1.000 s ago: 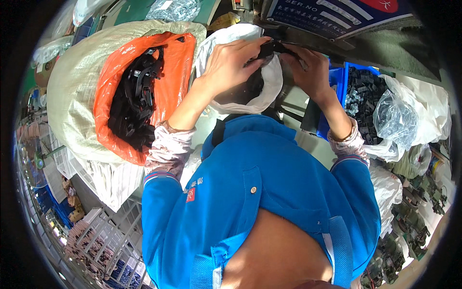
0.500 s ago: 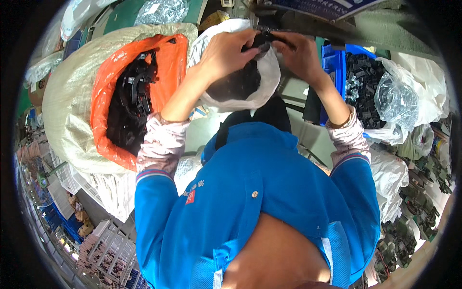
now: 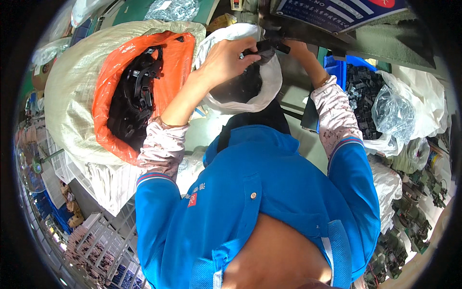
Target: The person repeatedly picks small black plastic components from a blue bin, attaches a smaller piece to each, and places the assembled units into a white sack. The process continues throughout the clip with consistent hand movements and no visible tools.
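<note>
My left hand is over a white cloth sack, thumb and fingers pinching a black plastic part. That part reaches against the dark metal of a machine, and its exact kind is hard to make out. Beyond it, my right hand reaches in by the machine's underside. Dark pieces and the machine hide its fingers. Inside the white sack, below my left hand, lie dark pieces in shadow.
To the left stands a big woven sack with an orange liner holding black strap-like plastic parts. A blue bin of small black pieces is at right, beside clear plastic bags. A blue sign plate hangs above.
My right hand has moved up and inward, its fingers passing out of sight by the machine. The left hand keeps its pinch, lower and slightly right, and the black part shows more fully.
</note>
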